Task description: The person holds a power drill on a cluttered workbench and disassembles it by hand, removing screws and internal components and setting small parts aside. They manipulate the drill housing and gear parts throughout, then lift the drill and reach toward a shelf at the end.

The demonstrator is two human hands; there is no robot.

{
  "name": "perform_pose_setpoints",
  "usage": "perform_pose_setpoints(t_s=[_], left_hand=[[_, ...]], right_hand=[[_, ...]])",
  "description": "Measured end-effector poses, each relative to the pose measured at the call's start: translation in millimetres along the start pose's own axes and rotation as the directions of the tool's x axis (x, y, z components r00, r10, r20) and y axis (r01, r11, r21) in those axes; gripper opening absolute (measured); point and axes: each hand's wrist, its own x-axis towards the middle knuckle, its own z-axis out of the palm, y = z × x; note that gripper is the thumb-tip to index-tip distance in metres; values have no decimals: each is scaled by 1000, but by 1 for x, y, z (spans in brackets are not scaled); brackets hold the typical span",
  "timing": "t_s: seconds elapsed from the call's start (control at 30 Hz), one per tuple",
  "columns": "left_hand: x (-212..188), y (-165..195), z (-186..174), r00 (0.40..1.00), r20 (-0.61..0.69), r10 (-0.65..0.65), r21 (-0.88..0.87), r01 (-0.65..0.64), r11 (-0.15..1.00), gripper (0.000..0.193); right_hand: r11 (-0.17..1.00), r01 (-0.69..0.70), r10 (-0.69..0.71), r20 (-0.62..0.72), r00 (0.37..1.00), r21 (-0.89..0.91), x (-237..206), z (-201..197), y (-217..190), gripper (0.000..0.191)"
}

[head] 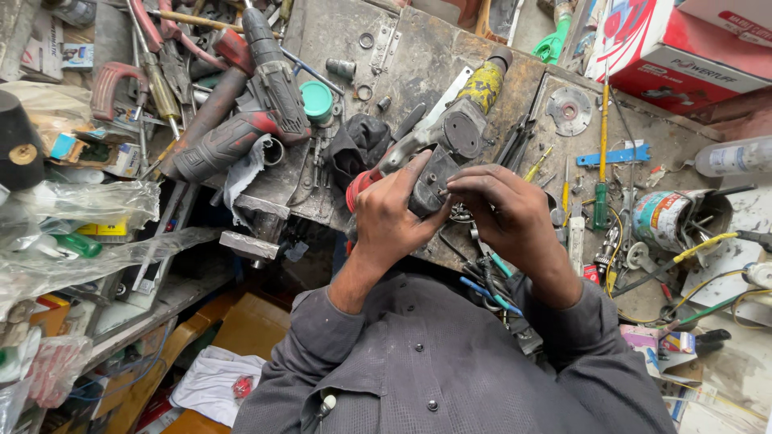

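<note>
A grey power tool body (450, 128) with a yellow-stained end lies on the worn workbench (418, 48) in front of me. My left hand (390, 213) grips its dark lower housing near a red part. My right hand (503, 209) pinches at the same housing from the right, fingertips meeting the left hand's. Whether the right fingers hold a small part is hidden.
A red and black drill (241, 120) and a heap of hand tools lie at the upper left. Screwdrivers, a round metal disc (569, 110), an open tin (667, 217) and wires crowd the right. Plastic bags sit at the left; red cartons stand at the top right.
</note>
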Motion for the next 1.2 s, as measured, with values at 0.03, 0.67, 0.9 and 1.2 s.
perform_pose_setpoints(t_s=[0.03, 0.67, 0.9, 1.2], left_hand=[[0, 0, 0, 1000, -1, 2, -5, -2, 1000, 63], [-2, -5, 1, 1000, 12, -10, -25, 11, 1000, 67], [-1, -4, 1, 1000, -12, -6, -46, 6, 999, 66], [-1, -3, 2, 1000, -4, -4, -36, 4, 999, 65]], right_hand=[[999, 17, -17, 14, 1000, -27, 3, -2, -3, 23], [983, 64, -27, 211, 977, -169, 27, -11, -2, 15], [917, 230, -123, 317, 941, -325, 34, -1, 6, 25], [968, 212, -152, 353, 923, -138, 36, -20, 15, 17]])
